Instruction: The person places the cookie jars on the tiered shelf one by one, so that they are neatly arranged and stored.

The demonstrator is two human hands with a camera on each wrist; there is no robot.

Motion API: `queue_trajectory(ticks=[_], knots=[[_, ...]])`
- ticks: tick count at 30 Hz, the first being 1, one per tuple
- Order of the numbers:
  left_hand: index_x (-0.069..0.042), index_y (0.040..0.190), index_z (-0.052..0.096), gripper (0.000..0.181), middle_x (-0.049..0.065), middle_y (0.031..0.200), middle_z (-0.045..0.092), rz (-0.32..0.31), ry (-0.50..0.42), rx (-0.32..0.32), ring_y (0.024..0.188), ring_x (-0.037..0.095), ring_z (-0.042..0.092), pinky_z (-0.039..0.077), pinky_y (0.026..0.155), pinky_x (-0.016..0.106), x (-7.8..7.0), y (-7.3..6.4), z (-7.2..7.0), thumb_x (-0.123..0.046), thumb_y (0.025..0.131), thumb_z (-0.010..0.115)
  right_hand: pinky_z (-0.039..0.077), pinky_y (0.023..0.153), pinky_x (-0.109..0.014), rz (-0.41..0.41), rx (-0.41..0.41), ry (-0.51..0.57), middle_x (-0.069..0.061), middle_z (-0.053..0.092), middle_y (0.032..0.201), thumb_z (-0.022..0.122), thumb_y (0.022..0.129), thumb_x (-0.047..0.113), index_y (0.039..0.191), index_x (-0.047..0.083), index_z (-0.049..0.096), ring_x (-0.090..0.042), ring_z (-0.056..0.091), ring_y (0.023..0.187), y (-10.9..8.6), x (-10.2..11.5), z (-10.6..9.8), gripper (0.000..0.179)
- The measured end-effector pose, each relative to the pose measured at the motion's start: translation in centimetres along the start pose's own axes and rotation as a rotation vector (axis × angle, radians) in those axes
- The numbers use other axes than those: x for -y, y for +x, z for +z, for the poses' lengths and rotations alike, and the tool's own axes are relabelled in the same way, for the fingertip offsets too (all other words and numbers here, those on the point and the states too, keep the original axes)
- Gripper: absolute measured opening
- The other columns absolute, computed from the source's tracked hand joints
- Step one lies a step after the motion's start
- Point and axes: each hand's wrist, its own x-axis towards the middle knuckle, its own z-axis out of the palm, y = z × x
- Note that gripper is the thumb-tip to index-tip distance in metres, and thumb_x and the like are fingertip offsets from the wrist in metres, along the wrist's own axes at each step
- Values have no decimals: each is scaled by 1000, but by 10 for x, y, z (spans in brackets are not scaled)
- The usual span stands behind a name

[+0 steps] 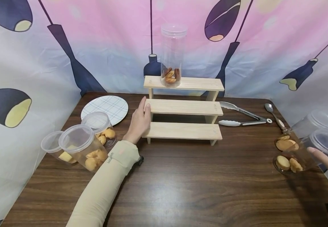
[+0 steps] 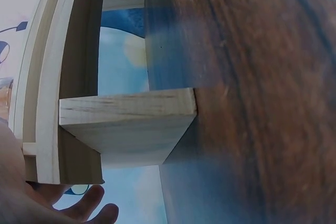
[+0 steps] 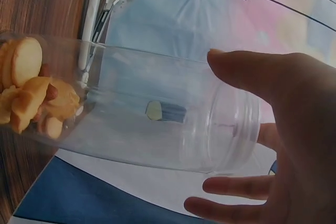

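Observation:
My left hand (image 1: pixel 140 123) touches the left end of a three-tier wooden shelf (image 1: pixel 185 107). In the left wrist view its fingertips (image 2: pixel 90 199) reach past the end of a tier. On the top tier stands a tall clear jar (image 1: pixel 173 53) with a few brown pieces like pecans at the bottom. At the right table edge my right hand (image 3: pixel 294 103) is spread around the lidded end of a clear jar (image 3: pixel 147 108) of cookies, thumb on one side and fingers on the other. Behind that jar stands another clear jar (image 1: pixel 300 129) with cookies.
On the left, three clear jars (image 1: pixel 77 138) of snacks stand before a white checked plate (image 1: pixel 115 107). Tongs (image 1: pixel 249 118) lie right of the shelf, with a spoon (image 1: pixel 274 115) farther right. A patterned cloth (image 1: pixel 118 56) hangs behind the brown table (image 1: pixel 195 183).

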Motion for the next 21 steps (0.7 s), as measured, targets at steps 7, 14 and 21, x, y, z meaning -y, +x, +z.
queue_trajectory(ticks=[7, 14, 21], knots=[[-18, 161, 20, 61, 22, 153, 40, -1, -1, 2, 139, 41, 40, 32, 114, 52, 0, 0, 0, -48, 107, 22, 23, 111, -69, -21, 78, 34, -28, 30, 157, 63, 93, 54, 159, 17, 28, -52, 29, 141, 6, -66, 39, 83], [-16, 161, 20, 61, 23, 153, 40, 9, -3, -1, 139, 41, 40, 32, 114, 52, 0, -1, -1, -47, 108, 23, 31, 88, -70, -28, 48, 4, -42, 43, 138, 58, 94, 59, 157, 21, 34, -62, 43, 117, 9, -74, 46, 77], [-18, 161, 19, 61, 22, 154, 39, 6, -3, 4, 139, 40, 40, 31, 115, 52, 0, -1, -1, -48, 107, 23, 34, 87, -60, -33, 25, 49, -28, 44, 148, 83, 80, 31, 155, 29, 38, -53, 46, 118, 17, -146, 83, 88]])
